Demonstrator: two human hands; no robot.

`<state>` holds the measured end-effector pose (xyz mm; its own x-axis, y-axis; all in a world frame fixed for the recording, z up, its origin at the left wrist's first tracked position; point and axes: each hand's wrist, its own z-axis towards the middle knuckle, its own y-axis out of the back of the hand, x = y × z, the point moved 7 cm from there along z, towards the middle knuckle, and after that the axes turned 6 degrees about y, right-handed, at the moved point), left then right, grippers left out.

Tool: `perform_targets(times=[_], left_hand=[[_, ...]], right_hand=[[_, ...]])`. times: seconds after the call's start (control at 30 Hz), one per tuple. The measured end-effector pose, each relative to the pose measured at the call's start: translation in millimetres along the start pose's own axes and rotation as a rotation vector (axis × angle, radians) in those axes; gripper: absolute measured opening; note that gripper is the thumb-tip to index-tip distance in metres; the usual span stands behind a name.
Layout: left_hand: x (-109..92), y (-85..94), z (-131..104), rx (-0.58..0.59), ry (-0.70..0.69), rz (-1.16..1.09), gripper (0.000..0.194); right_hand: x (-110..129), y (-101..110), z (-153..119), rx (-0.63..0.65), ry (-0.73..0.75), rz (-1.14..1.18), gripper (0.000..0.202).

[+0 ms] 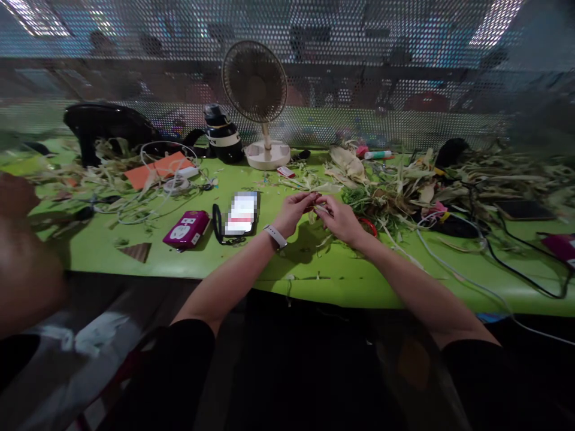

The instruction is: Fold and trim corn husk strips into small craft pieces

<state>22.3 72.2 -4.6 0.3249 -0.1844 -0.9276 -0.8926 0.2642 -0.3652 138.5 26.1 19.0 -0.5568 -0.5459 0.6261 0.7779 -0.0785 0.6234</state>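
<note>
Close together above the middle of the green table [287,263], my left hand [293,212] and my right hand [340,220] meet at the fingertips. Both are closed in a pinch around something small that I cannot make out; a thin, pale bit shows below the fingers. A white band [275,236] circles my left wrist. Just beyond my right hand lies a heap of green and brown plant fibres [377,202]. A red ring [369,226] shows beside that hand. Left of my hands lies a phone [242,214] with a lit screen and a dark strap.
A fan [255,81] and a black bottle [223,140] stand at the back. Dry husks [417,179] spread over the right side. A purple box [186,230], orange paper [159,169] and cables lie leftward. Another person's arm [27,263] is at far left.
</note>
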Motion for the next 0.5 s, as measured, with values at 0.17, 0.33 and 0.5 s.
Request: perform_targets(times=[0.17,0.33,0.5], left_hand=[[-11,9.0,2,-0.103,-0.149,0.130,0.021],[-17,9.0,5,-0.122,-0.236,0.361,0.027],[-13,-1.2,2,-0.027,-0.241,0.288,0.023]], right_hand=[[11,-1,-2,0.057,0.085,-0.260,0.025],[23,8,-2,-0.117,0.243,-0.482,0.029],[11,16,0,-0.242,0.203,-0.385,0.035]])
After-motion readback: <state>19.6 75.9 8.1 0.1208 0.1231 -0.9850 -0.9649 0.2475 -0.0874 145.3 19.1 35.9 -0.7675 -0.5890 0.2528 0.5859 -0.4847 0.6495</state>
